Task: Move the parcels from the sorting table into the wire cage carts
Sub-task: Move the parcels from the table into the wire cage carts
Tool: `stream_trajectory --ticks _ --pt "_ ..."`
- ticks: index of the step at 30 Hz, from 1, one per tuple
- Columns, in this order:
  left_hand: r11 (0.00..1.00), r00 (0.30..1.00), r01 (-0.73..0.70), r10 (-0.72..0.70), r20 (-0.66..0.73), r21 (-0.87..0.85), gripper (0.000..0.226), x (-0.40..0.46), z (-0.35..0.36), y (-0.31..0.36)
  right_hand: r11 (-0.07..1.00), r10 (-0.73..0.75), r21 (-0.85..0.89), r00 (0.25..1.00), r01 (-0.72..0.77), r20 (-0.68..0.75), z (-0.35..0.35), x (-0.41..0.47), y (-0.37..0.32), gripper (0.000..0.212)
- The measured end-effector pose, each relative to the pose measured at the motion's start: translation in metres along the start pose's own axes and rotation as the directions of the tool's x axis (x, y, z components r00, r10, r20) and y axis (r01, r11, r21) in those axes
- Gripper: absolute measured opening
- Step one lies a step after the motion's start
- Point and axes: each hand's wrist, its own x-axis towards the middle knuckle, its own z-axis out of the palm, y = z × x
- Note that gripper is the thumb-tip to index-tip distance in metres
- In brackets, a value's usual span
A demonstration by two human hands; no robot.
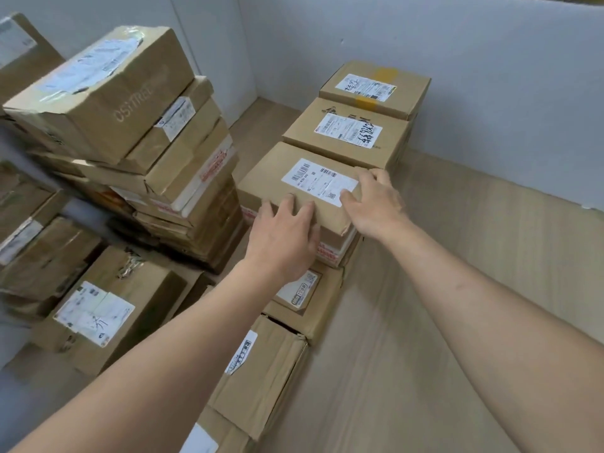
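Observation:
A flat brown cardboard parcel (pixel 277 178) with a white barcode label lies on top of a short stack, in a row of boxes along a cardboard-lined floor. My left hand (pixel 282 237) holds its near left corner, fingers curled over the top edge. My right hand (pixel 376 201) holds its near right corner, thumb on the label and fingers around the right edge. Behind it in the row sit a second labelled parcel (pixel 346 135) and a third parcel (pixel 376 88) with yellow tape.
A tall leaning stack of boxes (pixel 130 132) stands to the left, with more parcels (pixel 104 308) below it. Nearer boxes (pixel 261 377) continue the row toward me. Pale grey walls (pixel 457 76) enclose the back and right. Bare cardboard floor (pixel 425 322) stretches on the right.

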Motion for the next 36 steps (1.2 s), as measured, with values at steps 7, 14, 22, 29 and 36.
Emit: stream_trajectory --ticks 7,14,22,29,36 --pt "0.964 0.988 0.144 -0.152 -0.015 -0.224 0.052 -0.015 0.010 -0.005 0.998 -0.034 -0.041 0.998 0.036 0.059 0.005 -0.013 0.003 0.062" --pt "0.821 0.973 0.231 -0.208 0.104 -0.523 0.060 -0.038 0.014 -0.009 0.982 -0.185 -0.015 0.968 0.191 0.168 0.024 -0.046 0.001 0.059" --pt "0.692 0.957 0.291 -0.200 0.211 -0.661 0.063 -0.074 0.007 -0.032 0.992 -0.126 0.022 0.973 0.124 0.193 0.032 -0.102 -0.015 0.062" --pt "0.707 0.978 0.207 -0.150 0.143 -0.676 0.063 -0.127 -0.012 -0.054 0.987 -0.137 0.095 0.986 0.128 0.097 0.025 -0.167 -0.040 0.066" --pt "0.749 0.993 0.113 -0.105 0.051 -0.653 0.063 -0.187 -0.051 -0.070 0.975 -0.197 0.100 0.980 0.197 -0.015 0.007 -0.236 -0.079 0.063"
